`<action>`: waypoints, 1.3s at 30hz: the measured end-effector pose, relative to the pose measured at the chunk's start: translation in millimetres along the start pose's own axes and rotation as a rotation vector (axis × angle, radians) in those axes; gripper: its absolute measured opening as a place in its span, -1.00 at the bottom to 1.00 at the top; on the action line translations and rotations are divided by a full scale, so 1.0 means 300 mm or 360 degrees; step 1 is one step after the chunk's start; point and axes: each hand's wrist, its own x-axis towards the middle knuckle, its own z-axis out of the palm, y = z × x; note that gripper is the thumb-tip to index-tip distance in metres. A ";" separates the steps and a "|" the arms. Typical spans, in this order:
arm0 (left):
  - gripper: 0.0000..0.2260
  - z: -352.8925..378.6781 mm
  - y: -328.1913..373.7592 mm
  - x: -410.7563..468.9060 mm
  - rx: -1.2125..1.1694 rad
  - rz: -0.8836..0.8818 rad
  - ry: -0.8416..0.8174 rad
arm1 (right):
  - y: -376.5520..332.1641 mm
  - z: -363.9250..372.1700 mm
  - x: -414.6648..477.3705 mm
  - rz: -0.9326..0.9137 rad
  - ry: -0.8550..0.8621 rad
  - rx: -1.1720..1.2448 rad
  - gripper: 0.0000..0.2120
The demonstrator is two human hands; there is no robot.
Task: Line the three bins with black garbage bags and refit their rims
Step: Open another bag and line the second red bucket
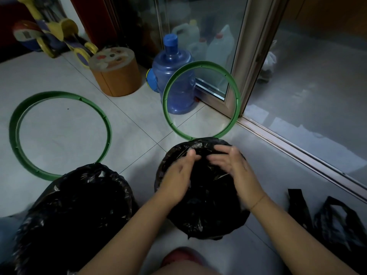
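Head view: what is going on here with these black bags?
A person is working a black bag into the middle bin with the left hand and right hand; blur hides their grip. The left bin is bagged. Both green rims are off: the floor rim lies flat, the far rim leans upright behind.

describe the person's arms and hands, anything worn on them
No sleeves, gloves or watch show; both arms are bare up to the frame edge. The left hand wears nothing that can be seen. The right hand has a thin band around its wrist, its colour hard to tell in the dim light. The fingers are blurred, so small rings cannot be ruled out.
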 end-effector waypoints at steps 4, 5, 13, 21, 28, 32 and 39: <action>-0.34 0.100 -0.012 0.029 -0.0873 -0.0730 -0.0291 | 0.045 0.080 0.056 0.0724 -0.0196 0.0244 -0.25; -0.35 0.097 -0.035 0.032 -0.0899 -0.0762 -0.0291 | 0.060 0.071 0.075 0.0745 -0.0134 0.0163 -0.26; -0.29 0.067 -0.088 0.021 -0.0633 -0.0709 -0.0222 | 0.070 0.003 0.094 0.0758 -0.0062 -0.0006 -0.07; -0.22 0.098 -0.046 0.034 -0.0886 -0.0991 -0.0201 | 0.109 0.038 0.005 0.1132 -0.0630 -0.0196 0.07; -0.26 0.103 -0.075 0.030 -0.0909 -0.0994 -0.0011 | 0.073 -0.030 0.063 0.1183 -0.0721 -0.0658 0.13; -0.35 0.156 -0.066 0.001 -0.1039 -0.1053 -0.0121 | 0.064 -0.006 0.126 0.0887 -0.0542 -0.0297 -0.01; -0.10 0.154 -0.108 -0.016 -0.0837 -0.1007 0.0224 | 0.099 0.030 0.179 0.0615 -0.0442 -0.0306 -0.15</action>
